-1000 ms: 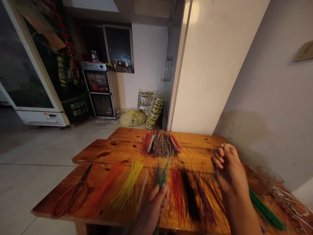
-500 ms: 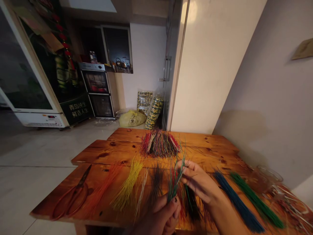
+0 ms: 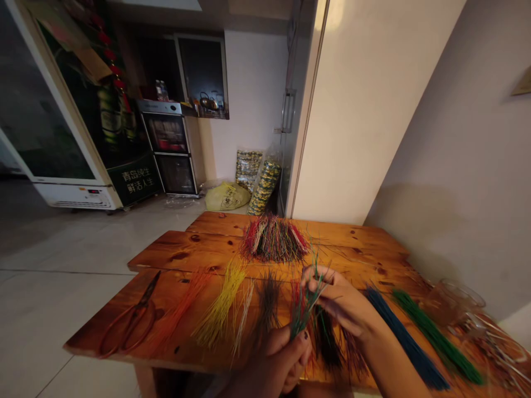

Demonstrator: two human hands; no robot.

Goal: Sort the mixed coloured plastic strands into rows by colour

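Note:
My left hand [image 3: 288, 354] is closed around the lower end of a small bunch of green strands [image 3: 302, 318], held upright over the table's near edge. Higher up, the fingers of my right hand [image 3: 334, 293] are bent against the tops of the same strands. Left of my hands lie loose bundles of dark strands [image 3: 269, 304], pale strands [image 3: 244, 312], yellow strands [image 3: 224, 304] and orange strands [image 3: 186, 304]. Black strands [image 3: 329, 342] lie partly hidden under my right hand. Farther back is a mixed-colour pile of strands [image 3: 274, 240].
Scissors with red handles [image 3: 130, 326] lie at the table's left end. Right of my forearm are a blue bundle [image 3: 402, 337] and a green bundle [image 3: 437, 337]. A glass jar [image 3: 460, 296] and a tangle of wires [image 3: 495, 345] occupy the right side of the wooden table [image 3: 166, 251].
My right hand's fingers have shifted slightly along the green strands, whose tops now fan out more. My left hand keeps its grip. The whole view has moved a little.

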